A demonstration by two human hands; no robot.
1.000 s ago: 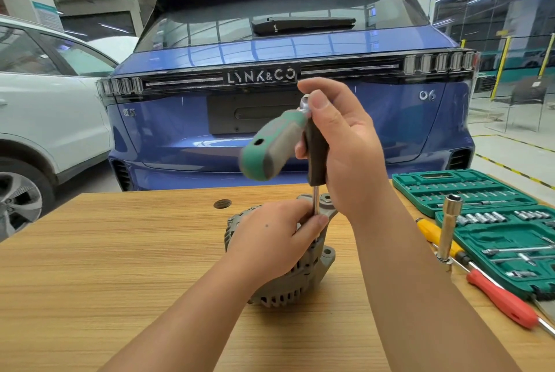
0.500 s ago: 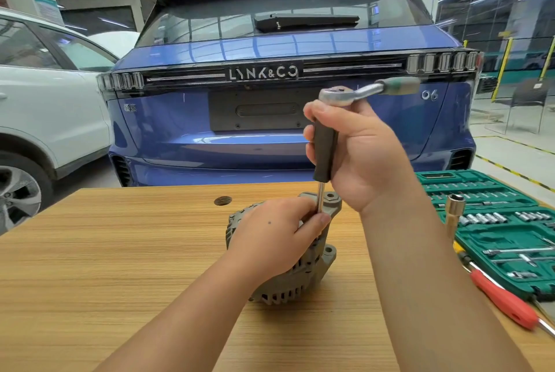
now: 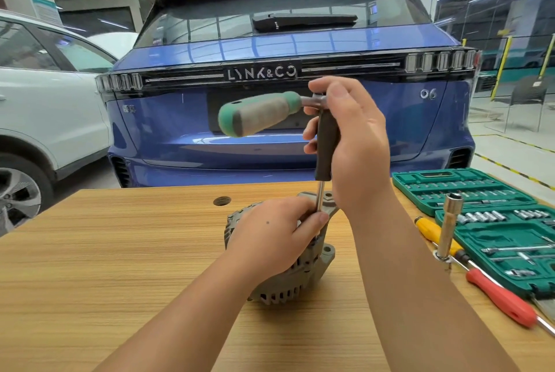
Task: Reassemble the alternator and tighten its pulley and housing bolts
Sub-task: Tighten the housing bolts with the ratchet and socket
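Wooden table (image 3: 90, 251), blue car (image 3: 285, 119) behind. Alternator (image 3: 288, 275) at centre frame, gripped by left hand (image 3: 270, 236). Right hand (image 3: 354, 143) wraps upright extension handle (image 3: 326, 143) under ratchet (image 3: 261, 113).

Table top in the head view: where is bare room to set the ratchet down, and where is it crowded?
Bare wood lies left of the alternator, from the round hole to the near edge of the table. The right side is crowded: the upright socket, the yellow screwdriver, the red screwdriver and the green socket case.
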